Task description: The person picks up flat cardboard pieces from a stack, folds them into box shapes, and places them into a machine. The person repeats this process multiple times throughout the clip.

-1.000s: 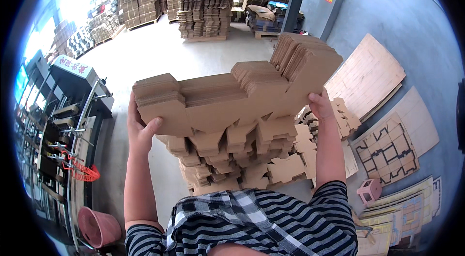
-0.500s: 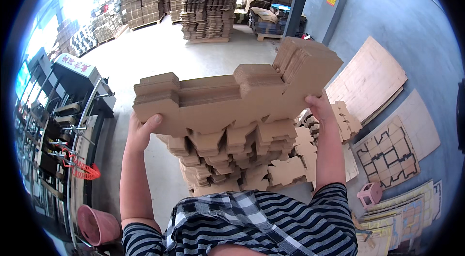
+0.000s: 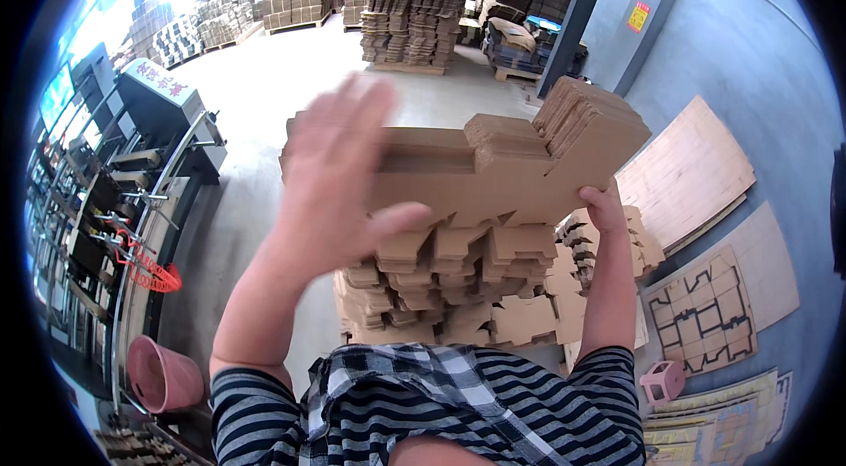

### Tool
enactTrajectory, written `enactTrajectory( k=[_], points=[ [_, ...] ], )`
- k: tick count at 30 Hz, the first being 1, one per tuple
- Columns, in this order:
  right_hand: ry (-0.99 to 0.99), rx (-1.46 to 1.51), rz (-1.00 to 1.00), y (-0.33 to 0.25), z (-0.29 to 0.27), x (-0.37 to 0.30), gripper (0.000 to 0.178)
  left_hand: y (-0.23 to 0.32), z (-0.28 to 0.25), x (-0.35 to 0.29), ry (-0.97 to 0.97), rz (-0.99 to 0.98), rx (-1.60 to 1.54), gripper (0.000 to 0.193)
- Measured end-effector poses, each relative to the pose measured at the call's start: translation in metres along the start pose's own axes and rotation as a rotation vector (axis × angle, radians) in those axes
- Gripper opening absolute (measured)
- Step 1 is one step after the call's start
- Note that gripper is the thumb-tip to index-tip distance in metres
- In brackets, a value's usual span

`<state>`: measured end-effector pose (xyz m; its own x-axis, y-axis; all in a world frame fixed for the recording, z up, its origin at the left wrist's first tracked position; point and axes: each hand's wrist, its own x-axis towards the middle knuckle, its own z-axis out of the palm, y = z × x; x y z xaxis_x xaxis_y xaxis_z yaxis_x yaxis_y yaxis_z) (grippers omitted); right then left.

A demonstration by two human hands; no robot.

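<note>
A thick bundle of die-cut cardboard sheets (image 3: 502, 184) stands on edge on top of a pile of cut cardboard (image 3: 423, 272) in front of me. My right hand (image 3: 604, 207) grips the bundle's right end, thumb on the near face and fingers behind. Raised and blurred, my left hand (image 3: 339, 175) has its fingers stretched out and its thumb apart. It passes in front of the bundle's left part and hides it; whether its palm touches the cardboard I cannot tell.
On the left stands a black machine (image 3: 132, 193) with a red coiled hose (image 3: 154, 272) and a pink bucket (image 3: 163, 375). Large cardboard stacks (image 3: 416, 7) rise behind. Boards (image 3: 696, 171), a die-cutting form (image 3: 705, 312) and a pink stool (image 3: 663, 380) line the right wall.
My left hand has let go of the bundle's left end and risen in front of it, fingers spread. My right hand keeps its hold. The whole view has shifted slightly.
</note>
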<state>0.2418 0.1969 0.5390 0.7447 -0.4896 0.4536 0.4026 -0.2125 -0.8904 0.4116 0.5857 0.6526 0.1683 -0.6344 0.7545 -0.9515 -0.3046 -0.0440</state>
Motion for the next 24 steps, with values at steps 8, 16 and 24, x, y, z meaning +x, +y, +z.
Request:
enactTrajectory(
  k=[8, 16, 24],
  points=[
    [-0.038, -0.041, 0.032, 0.001, -0.005, 0.007, 0.056, 0.026, 0.072, 0.037, -0.458, 0.001, 0.249, 0.094],
    [-0.015, -0.08, 0.032, -0.004, -0.004, 0.002, 0.057, 0.015, 0.072, 0.042, -0.464, 0.032, 0.224, 0.099],
    [0.076, -0.06, -0.023, -0.008, 0.006, -0.003, 0.057, 0.011, 0.078, 0.062, -0.54, 0.009, 0.138, 0.086]
  ],
)
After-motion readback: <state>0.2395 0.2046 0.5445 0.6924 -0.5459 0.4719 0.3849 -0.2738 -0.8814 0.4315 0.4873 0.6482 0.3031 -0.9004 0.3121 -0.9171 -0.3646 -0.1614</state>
